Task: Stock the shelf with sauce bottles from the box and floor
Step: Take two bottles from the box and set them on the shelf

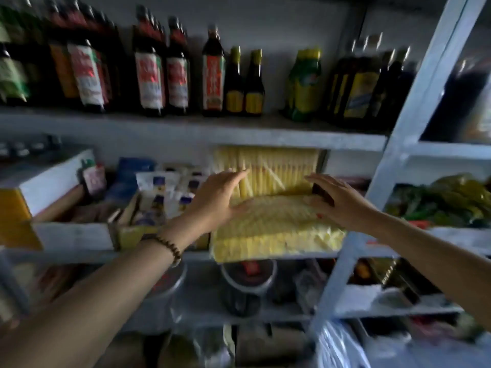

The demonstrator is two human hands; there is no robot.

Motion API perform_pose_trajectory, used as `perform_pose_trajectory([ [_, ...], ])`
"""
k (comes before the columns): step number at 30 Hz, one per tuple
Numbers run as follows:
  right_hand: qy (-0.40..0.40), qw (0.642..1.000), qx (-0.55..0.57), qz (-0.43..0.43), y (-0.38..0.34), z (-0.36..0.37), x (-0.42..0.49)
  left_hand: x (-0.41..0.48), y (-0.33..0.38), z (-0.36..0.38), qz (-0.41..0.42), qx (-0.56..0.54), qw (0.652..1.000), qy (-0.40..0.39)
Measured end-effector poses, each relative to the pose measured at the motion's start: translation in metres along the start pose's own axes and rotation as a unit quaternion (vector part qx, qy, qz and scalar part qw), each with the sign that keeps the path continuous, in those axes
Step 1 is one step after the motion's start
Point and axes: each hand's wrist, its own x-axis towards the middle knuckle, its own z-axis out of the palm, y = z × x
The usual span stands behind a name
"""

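Dark sauce bottles (150, 78) with red and white labels line the upper shelf (191, 131), beside two small yellow-labelled bottles (244, 86) and a green-yellow pack (303, 86). On the middle shelf lies a flat yellow packet (276, 227) with a second yellow pack (276, 171) standing upright behind it. My left hand (218, 197) rests with fingers spread on the flat packet's left side. My right hand (337, 197) hovers with fingers apart at its right side, and a small dark object (322, 193) shows under the palm. No sauce bottle is in either hand.
A white box (50, 179) and small white packets (164, 189) fill the middle shelf's left. Pale metal uprights (414, 107) split off a right bay with green packets (446, 200). Tins (249, 282) sit on the lower shelf. A white plastic bag (342, 346) hangs below.
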Motion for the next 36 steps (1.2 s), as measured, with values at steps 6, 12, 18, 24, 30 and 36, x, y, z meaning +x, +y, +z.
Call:
perform_pose_trajectory([
  [6,-0.112,0.991,-0.011,0.074,0.071,0.076,-0.105,-0.079,0.047,0.110,-0.073,-0.002,0.982,-0.176],
  [12,-0.182,0.969,0.012,0.166,0.124,0.177,-0.185,-0.143,0.047,0.212,-0.177,-0.053,0.913,-0.363],
  [18,-0.245,0.934,0.029,0.260,0.160,0.285,-0.263,-0.219,0.038,0.316,-0.236,-0.065,0.863,-0.442],
  [24,-0.334,0.905,0.043,0.259,0.197,0.397,-0.327,-0.289,0.031,0.425,-0.265,-0.081,0.816,-0.507],
  [30,-0.316,0.884,0.113,0.325,0.246,0.506,-0.370,-0.333,0.043,0.556,-0.289,-0.131,0.811,-0.492],
  [36,-0.287,0.875,0.163,0.353,0.290,0.632,-0.394,-0.371,0.043,0.687,-0.275,-0.146,0.823,-0.475],
])
